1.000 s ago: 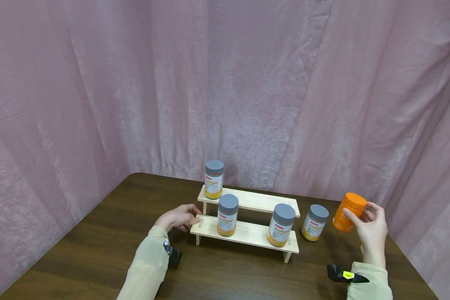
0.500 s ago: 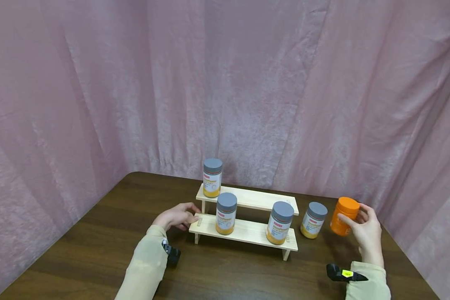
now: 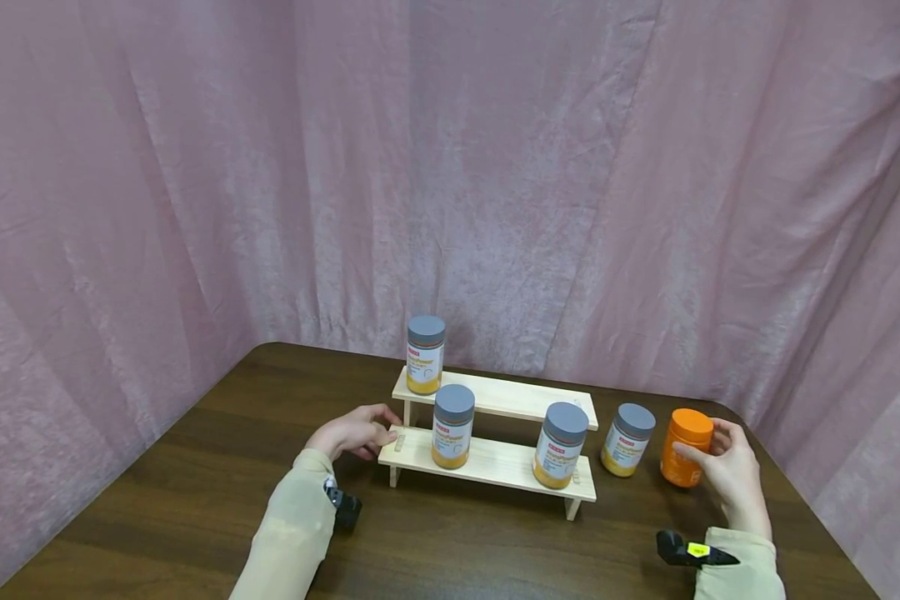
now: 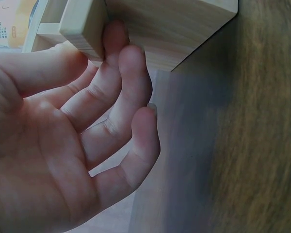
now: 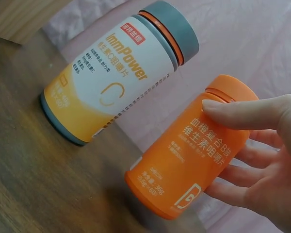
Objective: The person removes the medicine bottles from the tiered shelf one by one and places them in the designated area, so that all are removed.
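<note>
Rack (image 3: 502,461): your landmark; three grey-lidded jars (image 3: 452,429) stand spaced along its tiers, labels forward, presumably for reading.
Left hand (image 3: 351,433): you pinch the rack's left end, thumb against fingers, likely steadying it.
Right hand (image 3: 735,477): your thumb and fingers curl round the upright orange bottle (image 5: 179,150), right of the rack, leaving its base unobstructed.
Loose jar (image 3: 627,442): stands between rack and bottle.

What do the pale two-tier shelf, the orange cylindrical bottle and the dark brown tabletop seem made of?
Pale two-tier shelf: apparently unpainted, matte wood, by its fine grain streaks.
Orange cylindrical bottle: probably plastic, smooth and satin, from its soft sheen.
Dark brown tabletop: wood-grained with faint gloss; solid wood or laminate, I can't tell.
</note>
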The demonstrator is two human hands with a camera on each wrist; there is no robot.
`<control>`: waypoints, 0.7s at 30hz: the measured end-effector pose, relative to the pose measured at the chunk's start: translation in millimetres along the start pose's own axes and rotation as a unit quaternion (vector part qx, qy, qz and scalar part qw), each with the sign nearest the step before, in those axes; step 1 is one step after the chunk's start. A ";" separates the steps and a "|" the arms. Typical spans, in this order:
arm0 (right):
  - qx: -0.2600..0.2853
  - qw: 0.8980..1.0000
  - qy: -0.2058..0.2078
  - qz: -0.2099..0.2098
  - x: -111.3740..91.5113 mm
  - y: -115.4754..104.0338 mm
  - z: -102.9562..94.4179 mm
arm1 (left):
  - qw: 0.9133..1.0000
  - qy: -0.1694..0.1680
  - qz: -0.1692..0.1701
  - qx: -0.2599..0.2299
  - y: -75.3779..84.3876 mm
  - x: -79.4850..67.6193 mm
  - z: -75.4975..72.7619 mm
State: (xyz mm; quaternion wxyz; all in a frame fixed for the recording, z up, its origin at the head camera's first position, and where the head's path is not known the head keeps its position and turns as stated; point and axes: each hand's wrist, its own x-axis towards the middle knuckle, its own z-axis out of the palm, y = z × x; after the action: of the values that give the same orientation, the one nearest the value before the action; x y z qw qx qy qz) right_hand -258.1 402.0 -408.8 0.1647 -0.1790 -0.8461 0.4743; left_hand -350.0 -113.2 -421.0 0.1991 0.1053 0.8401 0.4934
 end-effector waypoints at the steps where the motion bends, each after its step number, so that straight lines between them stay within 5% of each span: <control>1: -0.006 1.000 -0.003 -0.001 0.1 0.6 -0.2 | 1.000 -0.001 0.002 0.003 0.0 -0.2 0.1; 21: -0.002 0.999 -0.054 -0.009 2.5 7.9 -4.7 | 1.000 0.001 0.003 0.004 0.5 -1.7 0.6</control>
State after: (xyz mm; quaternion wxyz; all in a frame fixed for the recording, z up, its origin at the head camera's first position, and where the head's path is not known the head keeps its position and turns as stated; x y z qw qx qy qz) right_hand -257.1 410.5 -413.0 0.1229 -0.1461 -0.8561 0.4803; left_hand -348.1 -113.1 -420.4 0.1961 0.1082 0.8419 0.4909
